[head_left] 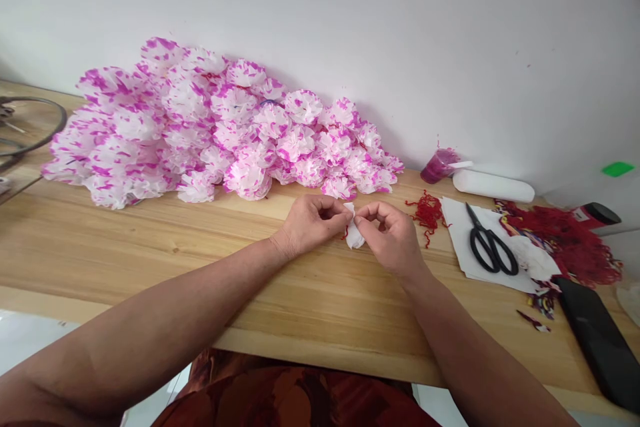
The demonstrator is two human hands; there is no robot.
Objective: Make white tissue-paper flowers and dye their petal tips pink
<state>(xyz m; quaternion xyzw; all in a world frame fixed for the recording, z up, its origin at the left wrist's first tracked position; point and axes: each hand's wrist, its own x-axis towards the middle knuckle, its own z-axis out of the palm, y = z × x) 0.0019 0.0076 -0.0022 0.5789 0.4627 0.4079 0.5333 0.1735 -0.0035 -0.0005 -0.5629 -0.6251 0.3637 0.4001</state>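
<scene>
A small folded piece of white tissue paper [355, 235] is pinched between both hands just above the wooden table. My left hand [316, 221] grips its left side with thumb and forefinger. From the other side, my right hand [393, 235] pinches it near the top. A short bit of red yarn [345, 233] shows by the left fingertips; whether it is wound around the paper is hidden by the fingers. Behind the hands lies a big heap of white paper flowers [247, 170] with magenta-stained edges.
To the right are loose red yarn pieces [429, 212], black-handled scissors [487, 247] on white paper sheets [457, 227], and a red yarn pile [580, 247]. A cup of purple liquid [440, 165], a white roll-shaped object [493, 185] and a black phone [600, 340] stand farther out. A cable [63, 120] curves at left.
</scene>
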